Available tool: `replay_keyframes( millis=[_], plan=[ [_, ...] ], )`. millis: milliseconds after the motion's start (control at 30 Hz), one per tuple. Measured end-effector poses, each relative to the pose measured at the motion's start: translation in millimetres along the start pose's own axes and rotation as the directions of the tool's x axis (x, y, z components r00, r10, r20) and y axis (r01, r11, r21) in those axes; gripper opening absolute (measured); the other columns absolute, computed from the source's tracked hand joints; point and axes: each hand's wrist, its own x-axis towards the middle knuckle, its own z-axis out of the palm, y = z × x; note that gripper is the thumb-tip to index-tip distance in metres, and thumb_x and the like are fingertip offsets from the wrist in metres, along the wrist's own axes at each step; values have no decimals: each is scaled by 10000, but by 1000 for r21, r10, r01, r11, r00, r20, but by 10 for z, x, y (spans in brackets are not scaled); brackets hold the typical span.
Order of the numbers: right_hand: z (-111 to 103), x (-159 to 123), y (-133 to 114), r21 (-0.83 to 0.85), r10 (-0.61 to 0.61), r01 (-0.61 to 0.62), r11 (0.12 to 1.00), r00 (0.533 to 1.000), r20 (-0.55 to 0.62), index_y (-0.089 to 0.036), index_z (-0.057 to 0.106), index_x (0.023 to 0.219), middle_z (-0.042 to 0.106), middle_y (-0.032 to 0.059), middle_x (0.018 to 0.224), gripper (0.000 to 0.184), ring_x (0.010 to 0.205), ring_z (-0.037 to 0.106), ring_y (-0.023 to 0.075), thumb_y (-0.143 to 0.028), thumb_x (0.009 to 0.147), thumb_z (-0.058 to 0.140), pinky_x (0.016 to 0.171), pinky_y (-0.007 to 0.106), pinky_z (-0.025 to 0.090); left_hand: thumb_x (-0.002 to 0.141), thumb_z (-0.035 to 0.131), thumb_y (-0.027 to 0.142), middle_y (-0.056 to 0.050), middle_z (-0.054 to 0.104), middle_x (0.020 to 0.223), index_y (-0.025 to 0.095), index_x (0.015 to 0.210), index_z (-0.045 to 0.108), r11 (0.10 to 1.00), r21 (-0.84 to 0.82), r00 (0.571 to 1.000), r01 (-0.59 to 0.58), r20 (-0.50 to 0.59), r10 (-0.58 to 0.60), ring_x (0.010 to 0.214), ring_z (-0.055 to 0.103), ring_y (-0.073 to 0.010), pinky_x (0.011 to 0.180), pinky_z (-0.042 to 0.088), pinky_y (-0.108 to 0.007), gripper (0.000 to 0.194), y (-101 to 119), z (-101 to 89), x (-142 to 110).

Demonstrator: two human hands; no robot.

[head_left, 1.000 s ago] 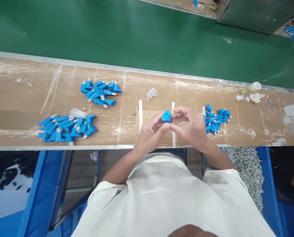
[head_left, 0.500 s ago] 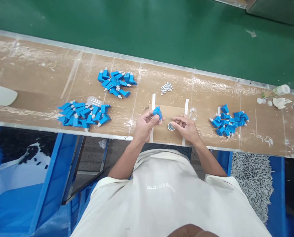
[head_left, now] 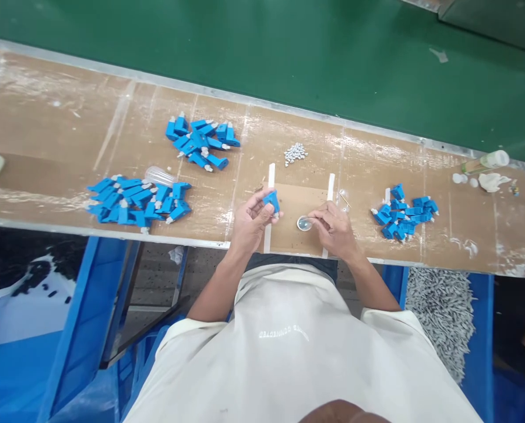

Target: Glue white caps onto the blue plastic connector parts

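Note:
My left hand (head_left: 250, 222) grips a small blue plastic connector (head_left: 271, 201) just above the brown workbench (head_left: 59, 135). My right hand (head_left: 335, 228) rests on the bench to its right, fingertips pinched on what looks like a thin pin, touching a small round shallow dish (head_left: 304, 223). Both hands are over a cardboard pad (head_left: 298, 200) bounded by two white strips. A little heap of tiny grey parts (head_left: 296, 153) lies beyond the pad.
Piles of blue connectors lie at the left front (head_left: 136, 200), left back (head_left: 201, 143) and right (head_left: 405, 211). A clear bottle (head_left: 487, 160) and white scraps sit far right. A green conveyor belt (head_left: 262, 53) runs behind. Blue bins stand below the bench, one holding grey parts (head_left: 441, 311).
The hands, joined on the blue connector a second ago, have separated. The left keeps the connector; the right dropped to the round dish. The camera view shifted.

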Motion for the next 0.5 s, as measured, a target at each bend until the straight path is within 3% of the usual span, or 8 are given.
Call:
replay_keyframes(
  millis=[233,367,500],
  plan=[
    [24,32,-25,-24,-40,41,999,997,71,-221,682,908,580,56,861,228,828,587,210,-251,1052,508,751,358,480,666,961,471,8,709,791,182,1103,763,998,-28,998,59,7,-58,611,704,-104,552,553,-193,560,42,58,-74],
    [-58,30,9,95,110,-112,989,993,34,-224,657,885,584,28,837,220,743,546,178,-343,1037,553,708,337,463,668,938,542,-12,710,758,145,1060,774,987,-31,986,157,58,-155,604,702,-122,500,527,-193,582,76,106,-93],
    [-123,25,60,342,310,-289,894,951,-8,-220,648,878,606,4,814,331,680,531,146,-533,986,628,637,300,454,693,920,564,-53,727,770,108,1072,786,973,-38,966,229,129,-222,632,694,-132,546,547,-217,607,83,160,-90]
  ],
)
